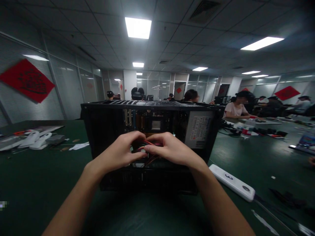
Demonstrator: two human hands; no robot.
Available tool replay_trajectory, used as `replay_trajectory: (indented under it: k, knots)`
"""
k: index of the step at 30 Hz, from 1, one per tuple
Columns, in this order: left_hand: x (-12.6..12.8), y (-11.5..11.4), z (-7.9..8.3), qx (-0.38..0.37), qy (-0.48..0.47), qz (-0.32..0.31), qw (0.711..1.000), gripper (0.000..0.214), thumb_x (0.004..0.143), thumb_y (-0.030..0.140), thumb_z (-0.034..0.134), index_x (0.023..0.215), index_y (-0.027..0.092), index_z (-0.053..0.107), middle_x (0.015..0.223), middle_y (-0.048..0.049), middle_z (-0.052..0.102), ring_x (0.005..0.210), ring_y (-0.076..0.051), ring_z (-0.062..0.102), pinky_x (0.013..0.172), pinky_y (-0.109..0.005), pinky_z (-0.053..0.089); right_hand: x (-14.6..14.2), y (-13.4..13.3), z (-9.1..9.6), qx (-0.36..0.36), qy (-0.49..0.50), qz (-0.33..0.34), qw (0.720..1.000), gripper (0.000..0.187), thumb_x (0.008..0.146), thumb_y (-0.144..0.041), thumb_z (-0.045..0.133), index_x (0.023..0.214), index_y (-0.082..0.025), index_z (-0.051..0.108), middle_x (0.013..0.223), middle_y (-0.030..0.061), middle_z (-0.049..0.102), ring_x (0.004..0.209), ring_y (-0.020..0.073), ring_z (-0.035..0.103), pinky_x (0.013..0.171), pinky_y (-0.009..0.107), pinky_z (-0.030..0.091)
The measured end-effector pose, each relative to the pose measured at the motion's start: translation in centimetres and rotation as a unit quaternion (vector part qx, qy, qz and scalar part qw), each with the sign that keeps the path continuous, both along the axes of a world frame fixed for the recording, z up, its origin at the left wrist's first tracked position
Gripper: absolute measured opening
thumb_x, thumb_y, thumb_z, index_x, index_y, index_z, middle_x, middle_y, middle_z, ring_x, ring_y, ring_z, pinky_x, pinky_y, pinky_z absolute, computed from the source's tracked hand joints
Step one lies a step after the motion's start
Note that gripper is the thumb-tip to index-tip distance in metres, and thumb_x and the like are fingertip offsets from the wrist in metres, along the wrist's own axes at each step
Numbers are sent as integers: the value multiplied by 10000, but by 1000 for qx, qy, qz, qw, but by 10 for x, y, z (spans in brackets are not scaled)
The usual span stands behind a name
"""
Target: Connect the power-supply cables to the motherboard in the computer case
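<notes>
An opened black computer case (103, 118) stands in front of me on a green table (61, 183). Inside it show a motherboard with a square processor (156, 125) and, at the right, a silver power supply (197, 131) with a label. Both hands meet at the case's open side. My left hand (128, 149) curls its fingers around thin coloured cables (150, 143). From the other side my right hand (169, 149) pinches the same bundle, thumb pointing left. The fingertips of both hands are partly hidden behind the thumbs and the cables.
Right of the case lies a white power strip (232, 182) marked 3. White adapters (36, 139) and papers lie at the left. A bottle (246, 129) and dark cables are at the right. A person in a light shirt (236, 108) sits across the table, others farther back.
</notes>
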State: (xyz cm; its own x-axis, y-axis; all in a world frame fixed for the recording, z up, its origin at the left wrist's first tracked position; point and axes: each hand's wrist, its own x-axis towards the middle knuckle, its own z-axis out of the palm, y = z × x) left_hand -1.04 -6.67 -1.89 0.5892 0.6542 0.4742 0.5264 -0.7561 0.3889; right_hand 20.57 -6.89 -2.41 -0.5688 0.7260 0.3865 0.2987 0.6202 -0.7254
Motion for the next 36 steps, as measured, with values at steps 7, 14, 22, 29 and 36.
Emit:
replay_trajectory:
  k: [7,14,22,29,36]
  knots:
    - [-6,6,-7,-283,-145,-55,946,521,786,320,752,1237,184,528,1161,-85,676,1018,-237,683,852,-352,565,13,-9,7,-127,51,-5,991,337,850,-468,668,868,-136,610,591,-34,570,411,59,464,369,166,333]
    - [2,1,-4,-250,-225,-85,938,591,784,250,765,1323,174,533,1066,-68,706,951,-177,680,815,-263,548,4,-5,-1,-160,66,54,983,355,894,-512,598,982,-170,557,641,-37,577,455,92,544,403,186,424]
    - [4,-3,1,-235,-248,-42,939,589,746,315,794,1280,179,585,1068,-67,704,910,-177,672,808,-300,561,-2,-7,-1,-124,127,36,983,386,759,-452,765,951,-154,613,789,-5,633,658,122,602,597,229,495]
    - [8,-12,7,-237,-278,-4,931,507,718,303,799,1178,153,648,1077,-92,730,963,-226,700,905,-383,569,-4,0,-3,-53,155,-25,986,381,817,-524,669,818,-144,636,749,19,638,682,142,585,627,255,469]
    - [11,-10,6,-236,-295,5,926,490,714,306,807,1157,148,670,1113,-103,730,1012,-248,698,948,-405,554,-4,2,-2,-44,176,-69,981,346,829,-491,650,784,-147,637,716,9,630,642,126,561,589,239,428]
